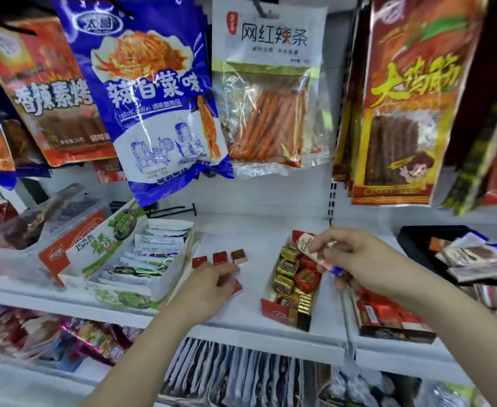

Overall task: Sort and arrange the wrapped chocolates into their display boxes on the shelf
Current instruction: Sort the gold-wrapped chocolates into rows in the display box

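Note:
On the white shelf (253,230) a narrow red display box (275,311) holds gold and red wrapped chocolates (297,279). My right hand (355,259) is above its right side, shut on a long white wrapped bar (314,251) with a blue end. Three small red wrapped squares (219,257) lie in a row on the shelf to the left of the box. My left hand (209,287) rests just in front of them, fingers closed on another red square (237,287). A green-and-white box (165,277) of white bars stands further left.
Snack bags hang low from hooks above the shelf, the blue bag (153,92) nearest over the green box. A dark box of red packets (388,318) sits at the right front. A black tray (417,239) with loose packets is at the far right. Lower shelves hold more packets.

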